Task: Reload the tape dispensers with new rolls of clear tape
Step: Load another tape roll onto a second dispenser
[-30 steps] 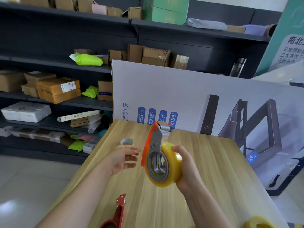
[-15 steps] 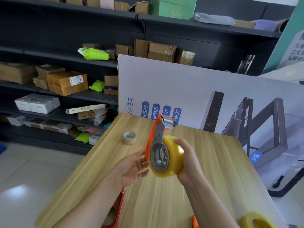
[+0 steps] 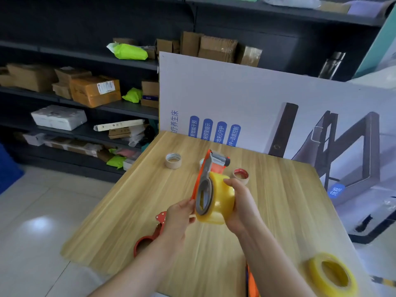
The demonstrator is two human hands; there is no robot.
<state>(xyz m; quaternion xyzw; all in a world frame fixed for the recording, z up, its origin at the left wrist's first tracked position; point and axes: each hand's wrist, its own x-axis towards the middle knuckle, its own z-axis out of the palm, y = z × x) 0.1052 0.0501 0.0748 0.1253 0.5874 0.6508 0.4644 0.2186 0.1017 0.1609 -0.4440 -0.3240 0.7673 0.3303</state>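
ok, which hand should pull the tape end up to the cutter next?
Probably left. The right hand is wrapped around the yellow tape roll, steadying the orange dispenser. The left hand only touches the dispenser's near edge with its fingertips, so it seems freer to pick the tape end.

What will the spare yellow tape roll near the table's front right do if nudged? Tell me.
The spare tape roll lies tilted near the table edge, so it may slide or fall off. Its round shape probably rolls if upended. A full winding suggests heft.
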